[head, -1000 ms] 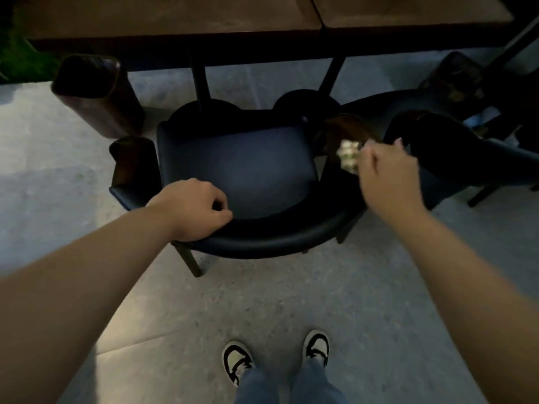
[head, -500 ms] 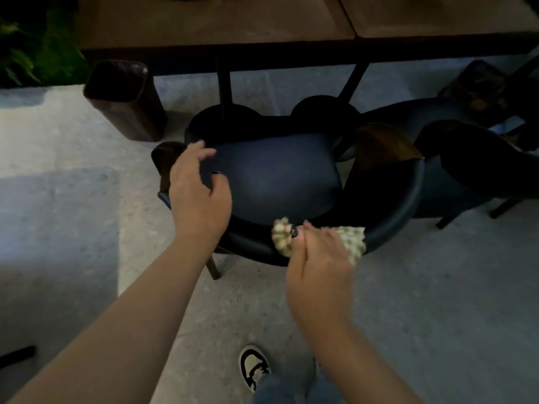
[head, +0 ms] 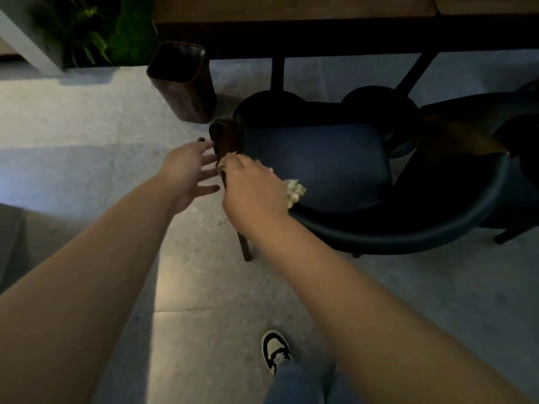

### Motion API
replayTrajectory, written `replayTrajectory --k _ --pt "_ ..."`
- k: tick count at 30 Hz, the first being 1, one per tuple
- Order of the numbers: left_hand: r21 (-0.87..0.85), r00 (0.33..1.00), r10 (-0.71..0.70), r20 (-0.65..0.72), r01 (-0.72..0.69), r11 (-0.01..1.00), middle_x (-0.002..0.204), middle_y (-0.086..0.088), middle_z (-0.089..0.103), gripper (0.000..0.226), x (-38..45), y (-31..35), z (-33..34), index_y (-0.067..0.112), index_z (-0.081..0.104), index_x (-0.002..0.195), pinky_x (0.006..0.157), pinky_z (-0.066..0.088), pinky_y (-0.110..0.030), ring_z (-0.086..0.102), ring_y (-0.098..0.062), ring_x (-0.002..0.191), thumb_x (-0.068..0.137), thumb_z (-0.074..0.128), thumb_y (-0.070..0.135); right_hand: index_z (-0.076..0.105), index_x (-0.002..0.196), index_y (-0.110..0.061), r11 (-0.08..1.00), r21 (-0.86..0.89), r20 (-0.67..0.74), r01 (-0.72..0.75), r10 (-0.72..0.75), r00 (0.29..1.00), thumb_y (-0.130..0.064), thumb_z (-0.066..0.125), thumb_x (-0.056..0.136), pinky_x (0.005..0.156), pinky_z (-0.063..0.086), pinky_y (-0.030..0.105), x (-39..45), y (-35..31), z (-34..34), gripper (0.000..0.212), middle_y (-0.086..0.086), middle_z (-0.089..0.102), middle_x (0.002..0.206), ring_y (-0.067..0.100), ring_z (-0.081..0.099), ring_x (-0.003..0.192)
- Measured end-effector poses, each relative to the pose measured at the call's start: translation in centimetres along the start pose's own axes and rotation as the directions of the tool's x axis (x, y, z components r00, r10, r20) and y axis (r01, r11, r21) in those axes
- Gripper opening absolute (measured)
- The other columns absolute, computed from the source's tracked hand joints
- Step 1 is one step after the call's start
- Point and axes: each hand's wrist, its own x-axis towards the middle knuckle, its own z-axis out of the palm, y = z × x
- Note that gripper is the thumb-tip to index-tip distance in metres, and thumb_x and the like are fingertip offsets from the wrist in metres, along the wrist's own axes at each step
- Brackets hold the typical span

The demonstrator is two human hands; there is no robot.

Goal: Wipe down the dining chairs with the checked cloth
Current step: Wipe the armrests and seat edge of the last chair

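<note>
Crumpled checked cloth (head: 294,191) bunches in the right hand (head: 252,188) on the padded chair (head: 320,167); left hand (head: 186,170) spread.

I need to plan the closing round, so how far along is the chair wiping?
Nothing shows as finished. In hand: the right hand presses the checked cloth on the left armrest of the near blue chair; the left hand hovers open beside it. Left: the chair on the right, untouched.
</note>
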Motion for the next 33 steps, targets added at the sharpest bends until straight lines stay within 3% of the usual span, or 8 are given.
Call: replayTrajectory --k 2,4,8,14,18,20,29,33 --pt "0.021 1.000 -0.013 -0.009 0.013 1.000 0.100 -0.001 0.064 0.025 -0.2 0.4 1.6 0.020 0.062 0.112 0.069 0.051 -0.038 0.058 -0.020 0.095 0.101 0.039 0.025 0.048 0.131 -0.014 0.990 0.003 0.025 0.144 -0.144 0.989 -0.010 0.046 0.093 0.082 0.042 0.031 -0.4 1.4 -1.0 0.039 0.004 0.051 0.134 0.023 0.052 0.114" --pt "0.073 0.996 -0.038 -0.076 0.043 0.996 0.102 -0.007 0.063 0.024 -0.2 0.9 3.3 0.016 0.060 0.112 0.065 0.051 -0.038 0.059 -0.025 0.097 0.099 0.040 0.022 0.048 0.135 -0.013 0.960 0.005 0.091 0.280 -0.279 0.956 -0.005 0.050 0.091 0.089 0.045 0.031 -1.3 3.1 -2.2 0.045 0.005 0.046 0.140 0.023 0.051 0.119" --pt "0.110 0.979 -0.004 -0.206 0.027 0.994 0.104 -0.011 0.061 0.028 0.3 0.8 5.3 0.012 0.054 0.119 0.086 0.054 -0.048 0.060 -0.031 0.092 0.095 0.040 0.016 0.054 0.131 -0.006 0.900 -0.009 0.184 0.436 -0.427 0.885 0.006 0.060 0.078 0.094 0.049 0.041 -6.2 7.6 -4.5 0.055 0.010 0.053 0.136 0.029 0.054 0.121" --pt "0.421 0.877 0.286 -0.387 -0.108 0.901 0.132 -0.016 0.052 0.043 0.6 -1.3 6.7 0.005 0.048 0.133 0.100 0.045 -0.041 0.054 -0.033 0.116 0.091 0.042 0.013 0.059 0.124 -0.010 0.985 0.126 0.037 0.120 -0.125 0.991 -0.010 0.040 0.086 0.096 0.046 0.045 -7.0 9.0 -6.2 0.043 0.009 0.057 0.128 0.029 0.057 0.113" --pt "0.428 0.859 0.322 -0.398 -0.137 0.893 0.126 -0.015 0.057 0.040 0.7 -1.7 6.7 0.007 0.054 0.127 0.089 0.044 -0.034 0.056 -0.032 0.110 0.090 0.041 0.012 0.061 0.111 0.003 0.992 0.061 -0.086 0.109 -0.104 0.991 -0.002 0.050 0.085 0.083 0.045 0.043 -6.1 3.1 -1.9 0.029 0.022 0.060 0.111 0.040 0.058 0.098" --pt "0.450 0.850 0.343 -0.400 -0.144 0.881 0.125 -0.014 0.057 0.039 0.5 -1.8 6.7 0.007 0.054 0.128 0.084 0.043 -0.031 0.057 -0.030 0.111 0.092 0.040 0.013 0.062 0.113 0.010 0.989 0.030 -0.132 0.144 -0.139 0.981 0.000 0.047 0.083 0.088 0.049 0.048 -7.3 3.3 -0.3 0.035 0.027 0.063 0.110 0.042 0.060 0.101" --pt "0.489 0.828 0.334 -0.451 -0.084 0.868 0.134 -0.013 0.053 0.037 -0.9 -1.2 7.0 0.007 0.048 0.133 0.089 0.039 -0.028 0.051 -0.028 0.122 0.098 0.040 0.017 0.069 0.104 0.003 0.957 -0.180 -0.230 0.227 -0.265 0.936 -0.001 0.037 0.090 0.091 0.050 0.043 -12.7 15.6 -5.0 0.035 0.018 0.069 0.102 0.033 0.066 0.094" --pt "0.435 0.830 0.301 -0.470 -0.078 0.897 0.150 -0.013 0.032 0.053 -3.3 -2.4 9.5 0.013 0.025 0.151 0.107 0.035 -0.036 0.043 -0.031 0.132 0.100 0.039 0.019 0.069 0.102 0.003 0.975 -0.191 -0.315 0.117 -0.174 0.933 0.002 0.039 0.091 0.096 0.047 0.042 -14.0 23.0 -9.2 0.032 0.020 0.069 0.101 0.036 0.066 0.096"
